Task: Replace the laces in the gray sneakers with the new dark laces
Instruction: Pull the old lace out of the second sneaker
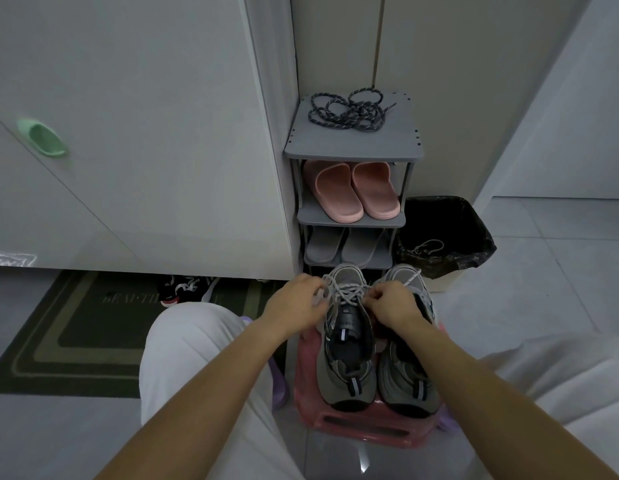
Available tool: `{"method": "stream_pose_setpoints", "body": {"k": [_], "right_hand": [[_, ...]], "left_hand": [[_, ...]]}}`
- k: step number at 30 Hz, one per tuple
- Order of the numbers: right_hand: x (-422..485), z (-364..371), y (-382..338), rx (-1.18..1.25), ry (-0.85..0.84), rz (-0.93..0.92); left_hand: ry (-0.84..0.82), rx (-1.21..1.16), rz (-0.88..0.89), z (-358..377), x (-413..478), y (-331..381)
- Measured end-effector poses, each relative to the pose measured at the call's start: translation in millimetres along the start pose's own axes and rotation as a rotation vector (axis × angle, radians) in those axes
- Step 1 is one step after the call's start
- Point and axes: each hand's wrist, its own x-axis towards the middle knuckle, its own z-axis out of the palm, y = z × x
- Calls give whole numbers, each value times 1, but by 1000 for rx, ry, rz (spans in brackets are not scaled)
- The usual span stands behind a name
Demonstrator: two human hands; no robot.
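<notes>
Two gray sneakers stand side by side on a pink stool [363,429], toes pointing away from me. The left sneaker [348,344] carries a light gray lace [349,292] across its front. My left hand [297,304] pinches that lace at the shoe's left side. My right hand [396,301] pinches it at the right side, partly covering the right sneaker [406,375]. The new dark laces [349,110] lie in a loose tangle on top of the gray shoe rack [353,148], beyond both hands.
The rack holds pink slippers [356,190] and gray slippers [342,245] on lower shelves. A black-lined bin [446,237] with a light lace in it stands to its right. White cabinets rise at left, a dark doormat [76,334] lies on the floor. My knees flank the stool.
</notes>
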Motion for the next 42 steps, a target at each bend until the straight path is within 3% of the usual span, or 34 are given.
{"method": "stream_pose_setpoints", "body": {"k": [6,9,16,22,27,33,42], "right_hand": [[2,-4,-4,-135,2,-113],[1,-4,-4,-165,-4,-139],[4,-7,0,-109,-83,-80],[2,-6,3,-108,-22,-132],[2,-9,6,-41,-5,-111],[4,-10,5,-73,-50,-113],[1,-11,3,-15,66,-67]], "left_hand": [[-136,66,29,5,4,14],[-92,58,36,6,4,16],[-44,-11,42,5,1,19],[-106,-29,-4,5,3,24],[-110,-31,56,5,4,28],[-144,-98,1,7,0,20],[-184,-192,-65,9,-4,20]]}}
